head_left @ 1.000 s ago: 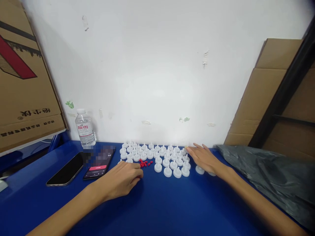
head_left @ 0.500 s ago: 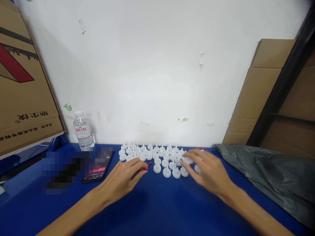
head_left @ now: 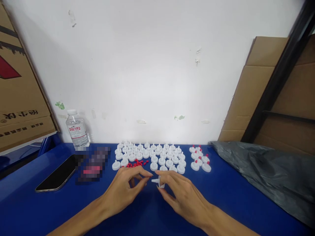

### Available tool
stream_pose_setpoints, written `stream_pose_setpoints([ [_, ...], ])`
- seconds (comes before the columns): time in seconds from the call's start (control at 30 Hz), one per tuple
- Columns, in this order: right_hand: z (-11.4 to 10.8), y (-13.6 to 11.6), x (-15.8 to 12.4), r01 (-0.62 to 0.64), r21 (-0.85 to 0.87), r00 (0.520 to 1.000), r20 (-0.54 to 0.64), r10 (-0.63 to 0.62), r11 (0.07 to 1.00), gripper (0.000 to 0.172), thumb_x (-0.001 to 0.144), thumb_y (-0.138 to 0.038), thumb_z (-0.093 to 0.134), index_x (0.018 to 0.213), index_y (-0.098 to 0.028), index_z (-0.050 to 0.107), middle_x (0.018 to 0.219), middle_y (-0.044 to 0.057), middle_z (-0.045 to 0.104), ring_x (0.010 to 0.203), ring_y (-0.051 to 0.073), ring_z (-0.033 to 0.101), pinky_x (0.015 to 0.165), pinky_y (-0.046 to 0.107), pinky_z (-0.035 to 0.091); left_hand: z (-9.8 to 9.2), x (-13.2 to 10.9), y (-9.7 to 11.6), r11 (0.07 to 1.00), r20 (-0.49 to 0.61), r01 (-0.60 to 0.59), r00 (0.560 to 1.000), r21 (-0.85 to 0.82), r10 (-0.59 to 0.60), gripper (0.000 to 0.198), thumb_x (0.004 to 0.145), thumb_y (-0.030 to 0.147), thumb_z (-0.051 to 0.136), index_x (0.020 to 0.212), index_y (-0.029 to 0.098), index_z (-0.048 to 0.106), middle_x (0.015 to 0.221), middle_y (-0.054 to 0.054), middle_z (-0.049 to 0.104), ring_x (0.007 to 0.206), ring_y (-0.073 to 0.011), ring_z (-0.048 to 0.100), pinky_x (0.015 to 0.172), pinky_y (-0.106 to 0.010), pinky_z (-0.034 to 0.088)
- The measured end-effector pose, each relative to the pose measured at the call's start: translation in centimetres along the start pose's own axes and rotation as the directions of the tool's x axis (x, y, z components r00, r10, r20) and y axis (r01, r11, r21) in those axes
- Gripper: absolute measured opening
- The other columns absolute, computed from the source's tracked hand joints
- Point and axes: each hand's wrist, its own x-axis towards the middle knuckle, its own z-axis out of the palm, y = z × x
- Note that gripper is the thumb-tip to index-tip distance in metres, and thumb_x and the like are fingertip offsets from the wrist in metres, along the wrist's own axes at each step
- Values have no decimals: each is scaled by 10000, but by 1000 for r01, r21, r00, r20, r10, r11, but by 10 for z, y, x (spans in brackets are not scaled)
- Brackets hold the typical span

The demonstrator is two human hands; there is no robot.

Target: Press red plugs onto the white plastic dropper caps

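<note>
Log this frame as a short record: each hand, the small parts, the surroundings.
Left hand: pinched closed; whether it holds anything is unclear
Right hand: grips a white cap lying sideways, pointing toward the left hand
Red pieces: loose pile just beyond the left hand
Plain caps: large group
Red-tipped caps: separate cluster, right
Surroundings: blue table, bottle, black phone, gray plastic sheet

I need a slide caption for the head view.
Right hand holding a white nozzle cap pointed toward the left hand, near loose red pieces on a blue table.

Wall (head_left: 137, 65) bright; soft shadows; right phone (head_left: 93, 165) pixelated.
</note>
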Motion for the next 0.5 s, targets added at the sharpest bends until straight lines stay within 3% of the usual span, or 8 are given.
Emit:
stream_pose_setpoints([
  [0.23,-5,0,2,15,-25,1000,-9,-15,1000,116,1028,-144,497,1055,-257,499,998,52,717,1234,250,653,955,398,582,3,-1,4,964,84,177,983,-199,-164,307,969,442,609,1015,171,744,650,-23,725,584,-162,682,525,-236,461],
  [0.5,-3,2,0,23,-23,1000,-7,-23,999,114,1022,-144,517,1056,-252,506,1037,55,727,1215,247,661,949,407,576,5,0,7,935,123,204,977,-291,-174,285,981,441,620,1014,172,705,672,1,703,576,-135,665,503,-211,439],
])
